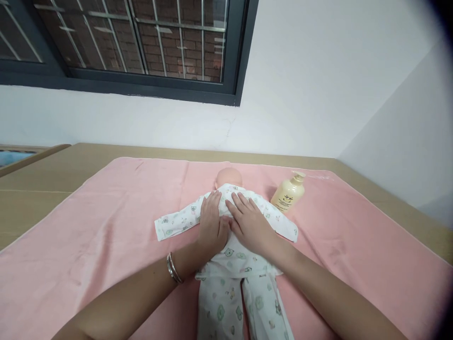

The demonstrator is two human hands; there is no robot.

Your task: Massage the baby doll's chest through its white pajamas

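A baby doll (229,176) lies face down on a pink mat, its head toward the wall. It wears a white printed top (230,260) with the sleeves spread to both sides, and matching trousers (221,302). My left hand (212,224) rests flat on the left side of the doll's upper back, fingers stretched forward. On the right side of the back lies my right hand (250,223), also flat with its fingers apart. The thumbs come close together over the middle of the back. Silver bangles (173,268) circle my left wrist.
A cream pump bottle (289,191) stands, slightly tilted in view, just beyond the doll's right sleeve. The pink mat (141,198) covers much of a wooden table (95,156). Behind it rise a white wall (300,94) and a dark-framed barred window (233,56).
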